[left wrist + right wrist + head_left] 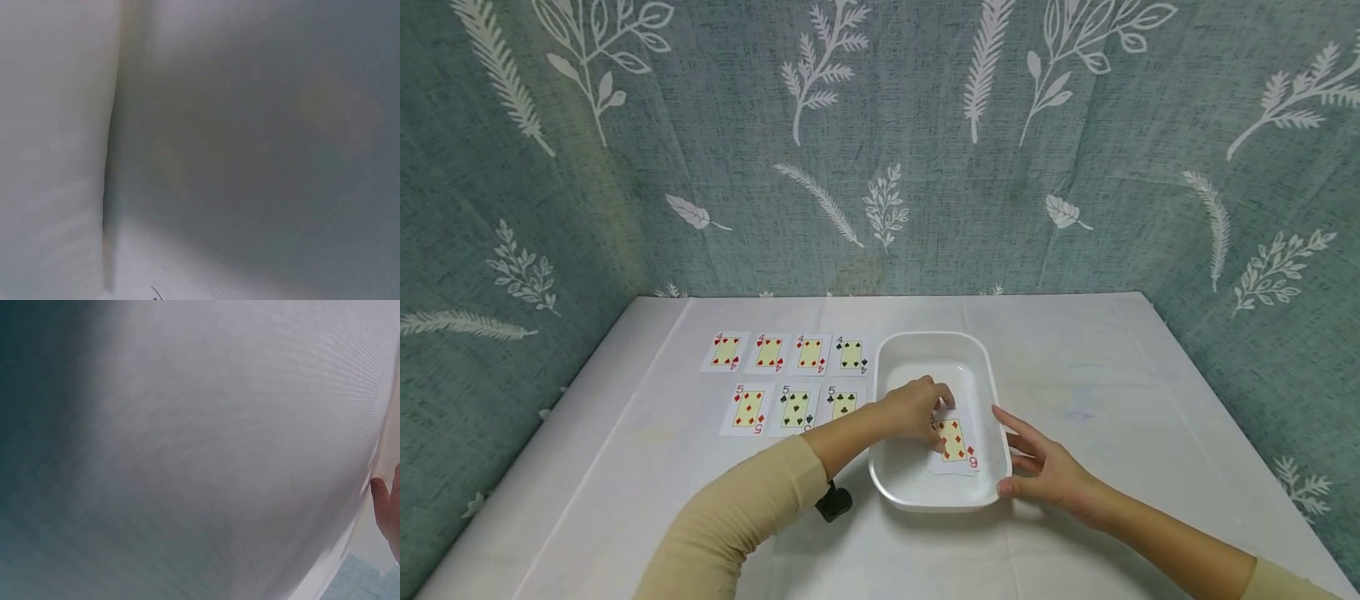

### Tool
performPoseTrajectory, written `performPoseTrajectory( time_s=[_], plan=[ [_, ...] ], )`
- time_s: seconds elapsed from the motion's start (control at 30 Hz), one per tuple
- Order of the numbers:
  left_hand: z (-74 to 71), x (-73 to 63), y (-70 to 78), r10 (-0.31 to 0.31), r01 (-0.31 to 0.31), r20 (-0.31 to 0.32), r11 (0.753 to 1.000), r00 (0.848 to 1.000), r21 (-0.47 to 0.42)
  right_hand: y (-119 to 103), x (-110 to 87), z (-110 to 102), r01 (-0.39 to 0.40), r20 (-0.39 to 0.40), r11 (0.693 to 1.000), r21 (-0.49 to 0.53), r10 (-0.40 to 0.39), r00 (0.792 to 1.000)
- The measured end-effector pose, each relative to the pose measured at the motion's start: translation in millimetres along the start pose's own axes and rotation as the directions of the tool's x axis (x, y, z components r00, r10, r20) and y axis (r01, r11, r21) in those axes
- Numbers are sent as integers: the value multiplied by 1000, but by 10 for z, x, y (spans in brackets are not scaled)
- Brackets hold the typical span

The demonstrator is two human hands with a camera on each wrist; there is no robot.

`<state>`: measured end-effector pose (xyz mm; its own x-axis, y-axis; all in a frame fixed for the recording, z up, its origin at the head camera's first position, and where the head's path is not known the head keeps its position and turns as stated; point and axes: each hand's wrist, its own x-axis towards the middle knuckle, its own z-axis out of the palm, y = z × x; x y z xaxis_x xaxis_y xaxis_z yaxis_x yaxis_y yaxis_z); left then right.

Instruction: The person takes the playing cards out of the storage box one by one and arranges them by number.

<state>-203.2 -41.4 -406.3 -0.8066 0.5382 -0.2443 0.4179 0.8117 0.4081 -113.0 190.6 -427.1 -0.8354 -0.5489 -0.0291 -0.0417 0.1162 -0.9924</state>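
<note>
In the head view my left hand [917, 408] reaches into a white plastic tray [936, 503]. Its thumb and fingers bend over the six of diamonds playing card [953, 440] at the card's left side and upper edge. That card lies face up on other cards, whose edges show beneath it. My right hand [1048, 471] rests against the tray's right wall, index finger and thumb spread along the rim. Part of this hand [389, 512] also appears at the right edge of the right wrist view. The left wrist view shows only blurred pale surfaces, no hand.
Left of the tray, a back row of fours [769, 353] lies face up. In front of it is a row of fives [796, 408], the rightmost partly behind my left arm. A white cloth [1112, 375] covers the table; patterned green fabric [925, 208] surrounds it.
</note>
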Motion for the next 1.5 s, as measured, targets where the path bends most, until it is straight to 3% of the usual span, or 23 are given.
performPoseTrajectory(
  time_s=[0.13,0.23,0.43,0.67,0.8,0.9,0.97,1.07,1.23,1.3,1.5],
  plan=[
    [11,8,-4,-40,41,27,999,999,-17,-5,-3,-1,-3,6,1000,0,3,1000],
    [19,22,2,-36,38,39,998,999,-45,-11,-2,-4,-1,7,1000,-4,1,1000],
    [31,36,32,-12,11,-2,991,1000,-133,-18,0,-7,3,14,1000,-1,-3,1000],
    [7,28,60,-39,36,-79,999,996,-35,-27,0,-3,-14,19,1000,11,13,1000],
    [1,22,65,-19,23,-114,999,993,40,-22,3,-4,-9,22,1000,7,9,1000],
    [-12,8,71,20,-17,-131,1000,991,26,-22,4,-2,-10,20,1000,5,10,1000],
    [-28,4,72,49,-55,-137,998,989,-36,-25,5,1,-14,15,1000,3,14,1000],
    [-55,5,52,78,-104,-139,976,987,-191,-32,5,5,-24,6,1000,0,24,1000],
    [-130,-17,22,74,-119,-114,881,991,-459,-37,-1,5,-24,13,1000,8,24,1000],
    [-168,-45,23,73,-119,-111,858,991,-500,-41,-9,5,-29,17,999,14,29,999],
    [-229,-128,-2,103,-164,-143,836,984,-524,-56,-14,9,-42,12,999,18,42,999]
  ],
)
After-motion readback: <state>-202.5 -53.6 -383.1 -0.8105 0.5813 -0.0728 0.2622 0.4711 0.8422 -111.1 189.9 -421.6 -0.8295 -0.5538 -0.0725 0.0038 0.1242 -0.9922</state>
